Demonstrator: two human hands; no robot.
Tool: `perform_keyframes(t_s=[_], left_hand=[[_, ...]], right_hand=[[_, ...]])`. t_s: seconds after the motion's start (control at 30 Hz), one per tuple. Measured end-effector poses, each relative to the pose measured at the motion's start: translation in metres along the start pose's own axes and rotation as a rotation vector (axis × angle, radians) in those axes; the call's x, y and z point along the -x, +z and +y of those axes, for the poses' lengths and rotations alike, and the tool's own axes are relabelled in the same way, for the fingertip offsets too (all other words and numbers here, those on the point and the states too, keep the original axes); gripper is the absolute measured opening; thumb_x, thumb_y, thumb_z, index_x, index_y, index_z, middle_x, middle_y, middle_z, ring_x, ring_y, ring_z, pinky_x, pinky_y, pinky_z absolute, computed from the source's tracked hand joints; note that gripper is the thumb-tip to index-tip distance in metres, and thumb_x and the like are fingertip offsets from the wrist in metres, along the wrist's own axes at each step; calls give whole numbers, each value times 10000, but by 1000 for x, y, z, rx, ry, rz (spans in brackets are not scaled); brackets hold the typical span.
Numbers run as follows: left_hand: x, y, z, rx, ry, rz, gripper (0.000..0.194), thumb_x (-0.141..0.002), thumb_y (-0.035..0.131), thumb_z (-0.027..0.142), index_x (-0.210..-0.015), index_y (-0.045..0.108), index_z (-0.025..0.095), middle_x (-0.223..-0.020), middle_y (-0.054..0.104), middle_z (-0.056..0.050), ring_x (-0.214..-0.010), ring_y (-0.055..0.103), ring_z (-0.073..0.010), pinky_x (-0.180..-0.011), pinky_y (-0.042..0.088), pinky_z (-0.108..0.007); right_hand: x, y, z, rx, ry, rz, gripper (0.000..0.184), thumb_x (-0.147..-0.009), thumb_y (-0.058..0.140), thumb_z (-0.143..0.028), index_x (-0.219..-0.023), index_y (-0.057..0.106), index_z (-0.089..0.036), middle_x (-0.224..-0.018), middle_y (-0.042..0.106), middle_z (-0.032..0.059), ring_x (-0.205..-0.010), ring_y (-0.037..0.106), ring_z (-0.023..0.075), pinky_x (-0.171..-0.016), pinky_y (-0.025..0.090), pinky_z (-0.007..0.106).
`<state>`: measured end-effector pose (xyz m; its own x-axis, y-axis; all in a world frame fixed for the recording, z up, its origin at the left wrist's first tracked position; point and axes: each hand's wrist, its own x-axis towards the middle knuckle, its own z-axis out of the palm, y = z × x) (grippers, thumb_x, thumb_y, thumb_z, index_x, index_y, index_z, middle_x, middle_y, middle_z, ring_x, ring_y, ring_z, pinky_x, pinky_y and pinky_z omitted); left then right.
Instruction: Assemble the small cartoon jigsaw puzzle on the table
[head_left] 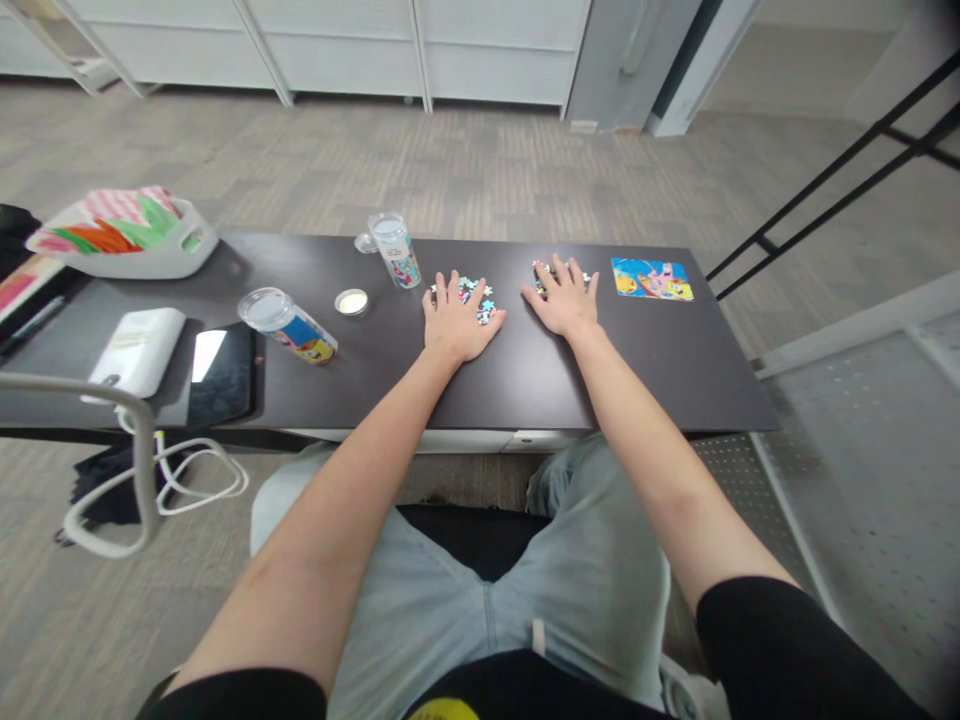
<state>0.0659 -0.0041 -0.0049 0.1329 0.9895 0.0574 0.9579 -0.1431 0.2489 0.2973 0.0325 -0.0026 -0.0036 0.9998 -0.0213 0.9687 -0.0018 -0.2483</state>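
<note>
My left hand (457, 320) lies flat, fingers spread, on a small heap of loose jigsaw pieces (486, 302) on the dark table (525, 370). My right hand (564, 298) also lies flat with fingers apart, over a second cluster of pieces (541, 269) that it mostly hides. To the right of that hand lies a finished cartoon puzzle picture (651, 279). Two clear puzzle tubes are to the left: one upright (395, 250), one lying on its side (289, 325). A round lid (352, 301) rests between them.
A white basket (124, 240) with colourful contents stands at the table's far left. A white box (139, 350) and a dark tablet (220, 375) lie near the left front edge. A chair arm (112, 400) and white cable (187, 480) are at the left; black railing at the right.
</note>
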Motion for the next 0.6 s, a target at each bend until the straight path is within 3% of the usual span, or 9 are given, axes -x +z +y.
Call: perform_keyframes(t_s=[0.27,0.37,0.5,0.6], left_hand=[[-23,5,-5,61,61,10,842,-1287,651,585,-2004,613,144,-2141,360,-281,-2035,278,-483,-1639,227,-725],[-26,5,-8,76,78,44,816,-1281,668,573,-1980,639,153,-2158,339,-246,-2049,242,-461,-1639,245,-717],[-11,8,-25,159,219,151,873,-1235,745,554,-1973,592,112,-2136,389,-260,-2049,246,-436,-1644,280,-654],[5,12,-49,199,271,180,967,-1159,851,566,-1954,568,94,-2074,464,-306,-2017,304,-486,-1619,344,-677]], right_hand=[[1,5,3,-44,30,103,755,-1341,575,-544,-1998,603,-172,-2145,408,200,-2033,311,457,-1643,92,841],[3,7,3,-61,-47,183,757,-1309,605,-464,-1978,607,-108,-2118,465,208,-2003,372,436,-1664,107,757],[6,9,-2,-85,-228,262,693,-1282,644,-429,-1920,694,-164,-2007,624,200,-1860,527,462,-1580,335,686],[6,11,-5,-104,-402,210,573,-1282,658,-395,-1819,801,-252,-1869,724,179,-1683,655,445,-1472,445,651]])
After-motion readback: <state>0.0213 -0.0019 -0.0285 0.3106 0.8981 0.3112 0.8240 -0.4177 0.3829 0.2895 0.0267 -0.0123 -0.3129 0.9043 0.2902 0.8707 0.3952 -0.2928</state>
